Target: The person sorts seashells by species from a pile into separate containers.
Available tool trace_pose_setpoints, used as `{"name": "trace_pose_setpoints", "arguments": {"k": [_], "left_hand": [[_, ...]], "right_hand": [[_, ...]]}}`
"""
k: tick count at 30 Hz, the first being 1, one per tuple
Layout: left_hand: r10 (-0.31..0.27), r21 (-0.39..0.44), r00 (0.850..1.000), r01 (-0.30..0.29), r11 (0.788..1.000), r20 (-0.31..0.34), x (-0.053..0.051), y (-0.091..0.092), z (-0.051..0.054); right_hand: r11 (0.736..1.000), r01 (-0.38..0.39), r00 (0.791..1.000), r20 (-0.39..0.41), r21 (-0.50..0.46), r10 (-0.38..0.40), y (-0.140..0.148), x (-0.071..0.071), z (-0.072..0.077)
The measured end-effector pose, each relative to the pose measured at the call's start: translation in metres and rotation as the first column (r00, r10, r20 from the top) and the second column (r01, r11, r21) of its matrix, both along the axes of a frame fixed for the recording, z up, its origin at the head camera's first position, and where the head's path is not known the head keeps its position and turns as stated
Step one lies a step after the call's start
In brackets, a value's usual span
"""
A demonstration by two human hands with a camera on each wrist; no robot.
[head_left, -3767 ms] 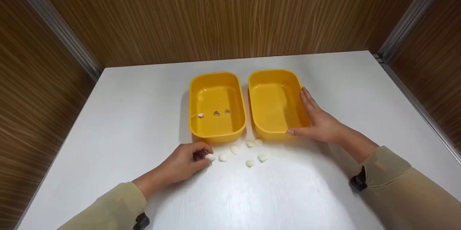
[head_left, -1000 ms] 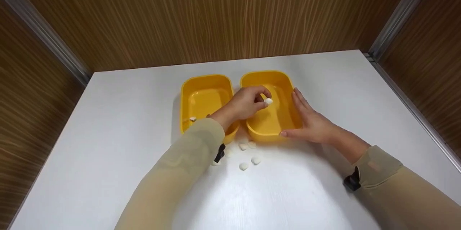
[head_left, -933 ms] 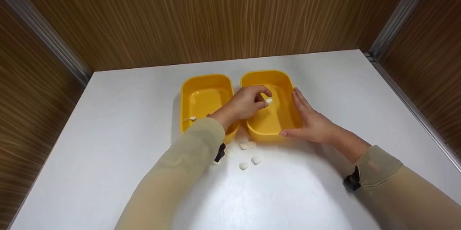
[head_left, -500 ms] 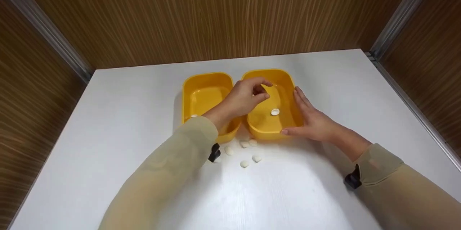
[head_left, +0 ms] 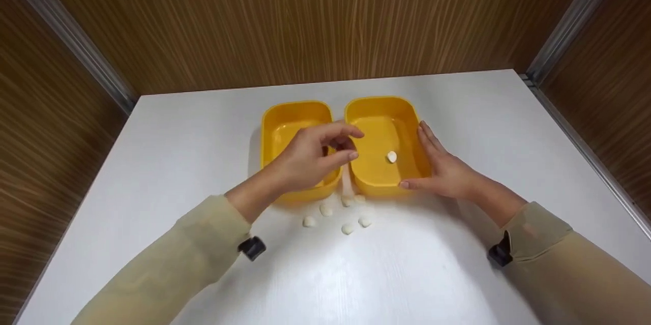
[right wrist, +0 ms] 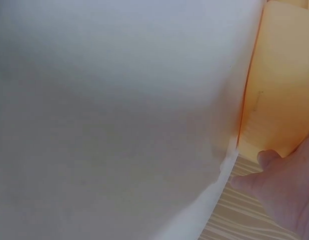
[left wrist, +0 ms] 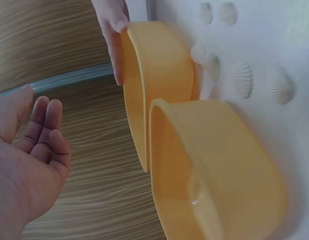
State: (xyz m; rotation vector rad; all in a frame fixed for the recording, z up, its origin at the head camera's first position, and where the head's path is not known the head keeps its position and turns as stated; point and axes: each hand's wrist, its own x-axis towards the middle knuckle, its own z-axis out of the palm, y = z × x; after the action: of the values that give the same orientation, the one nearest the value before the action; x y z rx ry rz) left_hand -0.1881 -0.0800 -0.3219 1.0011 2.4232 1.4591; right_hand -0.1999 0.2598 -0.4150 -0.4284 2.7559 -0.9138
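Observation:
My left hand [head_left: 313, 157] hangs above the left yellow tub [head_left: 305, 194] near the gap between the tubs. Its fingers are loosely curled and hold nothing; the thumb and forefinger stand apart. A small white seashell [head_left: 391, 157] lies on the floor of the right yellow tub [head_left: 379, 190]. My right hand [head_left: 447, 172] rests against that tub's near right corner, fingers fairly straight along the right side and thumb at the front rim. Several ribbed white seashells [left wrist: 243, 80] lie on the table before the tubs. The left hand hides much of the left tub's inside.
The tubs stand side by side on a white table [head_left: 407, 274]. Wood-grain panels [head_left: 325, 20] rise behind and at both sides. A black device [head_left: 253, 247] sits at the left cuff, and another black device [head_left: 501, 251] at the right cuff.
My left hand picked a seashell off the table, carried it over the right tub and let it go there. The hand has since drawn back left. The right hand stays at the tub.

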Motion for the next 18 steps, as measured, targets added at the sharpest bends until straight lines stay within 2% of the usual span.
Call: {"name": "trace_pose_setpoints", "arguments": {"k": [4, 8, 13, 18], "left_hand": [[0.005, 0.019, 1.000, -0.005, 1.000, -0.009, 0.018, -0.020, -0.008], [0.003, 0.009, 1.000, -0.003, 1.000, 0.011, 0.034, -0.035, -0.022], [0.010, -0.048, 0.994, -0.005, 0.999, 0.109, 0.050, -0.054, -0.047], [0.013, -0.093, 0.985, 0.003, 0.996, 0.175, 0.056, -0.068, -0.075]], "right_hand": [[1.000, -0.004, 1.000, -0.008, 0.008, 0.004, 0.000, -0.001, 0.000], [1.000, -0.011, 1.000, -0.005, 0.002, 0.011, 0.000, -0.001, -0.001], [1.000, -0.012, 1.000, 0.004, -0.005, 0.012, 0.000, -0.001, 0.000], [1.000, -0.012, 1.000, 0.005, -0.009, 0.012, 0.001, -0.001, -0.001]]}}
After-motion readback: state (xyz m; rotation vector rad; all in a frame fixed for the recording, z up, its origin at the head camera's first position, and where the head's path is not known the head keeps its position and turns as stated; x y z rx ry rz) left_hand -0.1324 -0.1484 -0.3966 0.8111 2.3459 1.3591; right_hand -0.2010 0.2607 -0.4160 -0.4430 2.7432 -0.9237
